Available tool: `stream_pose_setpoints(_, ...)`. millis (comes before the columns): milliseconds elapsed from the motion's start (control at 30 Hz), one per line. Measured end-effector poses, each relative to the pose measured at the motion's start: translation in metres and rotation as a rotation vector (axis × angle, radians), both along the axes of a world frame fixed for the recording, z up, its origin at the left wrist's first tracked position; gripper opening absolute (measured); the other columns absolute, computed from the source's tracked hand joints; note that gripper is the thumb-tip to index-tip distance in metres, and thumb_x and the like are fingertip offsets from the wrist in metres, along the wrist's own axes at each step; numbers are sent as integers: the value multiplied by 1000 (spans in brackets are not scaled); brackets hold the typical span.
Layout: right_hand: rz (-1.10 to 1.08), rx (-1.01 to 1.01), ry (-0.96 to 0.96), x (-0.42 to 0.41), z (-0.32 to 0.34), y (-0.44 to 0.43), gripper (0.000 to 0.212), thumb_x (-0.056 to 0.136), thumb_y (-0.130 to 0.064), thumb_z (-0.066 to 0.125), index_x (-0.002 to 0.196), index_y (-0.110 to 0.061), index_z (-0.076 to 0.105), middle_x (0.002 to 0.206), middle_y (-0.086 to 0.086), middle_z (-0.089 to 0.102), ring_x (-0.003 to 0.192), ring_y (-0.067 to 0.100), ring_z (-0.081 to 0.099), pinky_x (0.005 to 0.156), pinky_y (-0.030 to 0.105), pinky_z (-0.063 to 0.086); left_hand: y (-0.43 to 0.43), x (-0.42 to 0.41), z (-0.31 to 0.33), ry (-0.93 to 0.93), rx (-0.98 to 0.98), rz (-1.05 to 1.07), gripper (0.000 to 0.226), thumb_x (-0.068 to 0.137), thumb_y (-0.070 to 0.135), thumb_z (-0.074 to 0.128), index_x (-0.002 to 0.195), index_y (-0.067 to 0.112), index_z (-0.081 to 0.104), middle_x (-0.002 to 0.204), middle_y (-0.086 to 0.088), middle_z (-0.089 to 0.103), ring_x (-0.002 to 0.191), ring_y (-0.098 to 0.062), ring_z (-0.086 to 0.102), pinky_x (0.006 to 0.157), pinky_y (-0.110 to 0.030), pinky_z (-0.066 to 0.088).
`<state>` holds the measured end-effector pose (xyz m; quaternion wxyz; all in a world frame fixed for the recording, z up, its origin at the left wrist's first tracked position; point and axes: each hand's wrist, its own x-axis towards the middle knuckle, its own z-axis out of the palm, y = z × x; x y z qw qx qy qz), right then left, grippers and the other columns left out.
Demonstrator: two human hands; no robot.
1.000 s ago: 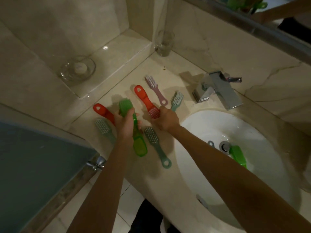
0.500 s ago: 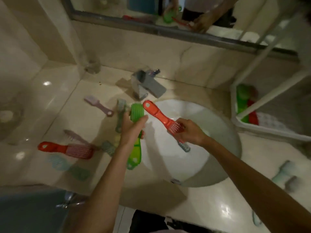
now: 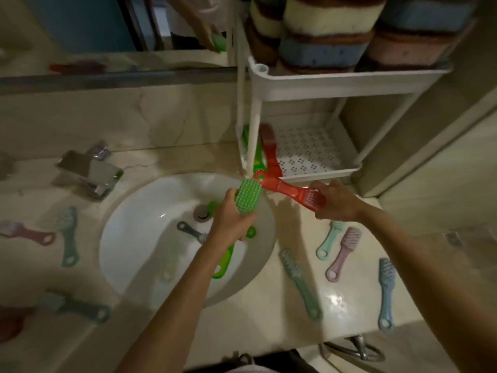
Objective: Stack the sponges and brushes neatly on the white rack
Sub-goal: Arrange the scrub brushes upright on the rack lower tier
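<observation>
The left hand (image 3: 231,222) grips a green brush (image 3: 247,196) by its handle, bristle head up, above the basin (image 3: 139,238). The right hand (image 3: 336,201) pinches a red brush (image 3: 285,188) at its bristle end, with the handle pointing left toward the corner post of the white rack (image 3: 344,84). Half a second ago both brushes hung over the middle of the basin, well apart from the rack — now the red one's tip sits just at the lower shelf's front edge. That shelf already carries a second red brush (image 3: 270,149) (a green one lies beside it), and sponges (image 3: 322,30) are stacked on the upper shelf. Four pastel brushes (image 3: 300,284) lie on the desk (image 3: 349,313) right of the basin.
</observation>
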<state>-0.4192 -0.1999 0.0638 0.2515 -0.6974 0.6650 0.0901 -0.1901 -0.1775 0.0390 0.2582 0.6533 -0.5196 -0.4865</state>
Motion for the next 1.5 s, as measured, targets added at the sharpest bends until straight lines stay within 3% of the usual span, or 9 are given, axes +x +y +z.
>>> stream_pose_setpoints(133, 32, 28, 46, -47, 14, -17, 63, 71, -27, 66, 128, -15, 43, 121, 15, 57, 113, 32, 47, 92, 32, 40, -7, -51, 0, 48, -33, 22, 32, 77, 8, 59, 107, 14, 50, 66, 4, 52, 52, -16, 48, 47, -24, 39)
stream_pose_setpoints(300, 138, -80, 172, -60, 26, -66, 52, 79, -39, 54, 124, -14, 46, 124, 14, 58, 118, 32, 50, 101, 35, 39, -42, -91, 14, 92, -130, 220, 27, 80, 7, 61, 101, 17, 47, 71, 0, 55, 51, -15, 50, 34, -16, 39)
stream_pose_setpoints(433, 262, -61, 322, -51, 20, -112, 50, 92, -39, 46, 137, -18, 38, 144, 15, 38, 136, 37, 29, 110, 45, 30, -77, -107, 23, 120, -134, 311, 34, 80, 2, 61, 106, 14, 43, 82, -2, 56, 59, -16, 55, 50, -26, 51)
stream_pose_setpoints(567, 300, 32, 336, -45, 24, -134, 51, 99, -27, 39, 147, -19, 23, 158, 9, 4, 146, 28, 1, 118, 41, 6, -102, -106, 21, 154, -49, 388, 30, 84, 2, 58, 108, 9, 42, 69, -4, 55, 49, -13, 51, 34, -16, 43)
stream_pose_setpoints(833, 125, -60, 244, -36, -1, -168, 46, 99, -30, 35, 143, -21, 32, 159, 7, 7, 146, 29, -2, 117, 47, -6, -110, -105, 14, 219, 61, 428, 19, 84, 2, 60, 81, 14, 46, 63, -6, 54, 43, -13, 47, 32, -17, 41)
stream_pose_setpoints(1100, -132, -334, -24, -25, -44, -141, 53, 92, -20, 46, 142, -15, 29, 149, 18, 21, 138, 37, 18, 117, 48, 16, -109, -103, 8, 233, 64, 425, 20, 84, 1, 60, 97, 10, 46, 68, -5, 56, 46, -13, 49, 35, -17, 44)
stream_pose_setpoints(1267, -314, -264, -73, -8, -56, -126, 81, 85, -41, 59, 144, -4, 18, 152, 25, 7, 140, 42, 15, 107, 52, 33, -113, -106, 9, 221, 49, 405, 29, 79, -3, 63, 100, 7, 45, 67, -7, 56, 51, -16, 52, 50, -26, 49)
stream_pose_setpoints(1367, -303, -234, -125, -4, -60, -127, 75, 87, -27, 59, 144, -3, 16, 153, 25, 0, 142, 42, 9, 104, 51, 36, -116, -108, 8, 142, 37, 379, 34, 74, -3, 65, 103, 0, 48, 78, -13, 60, 67, -24, 59, 64, -34, 51)
stream_pose_setpoints(1500, -314, -249, -162, -20, -64, -129, 52, 90, -9, 49, 138, -2, 30, 147, 23, 24, 124, 41, 44, 95, 45, 45, -119, -114, 7, 132, 31, 319, 48, 79, -3, 62, 125, 4, 48, 103, -13, 61, 80, -22, 61, 58, -28, 52)
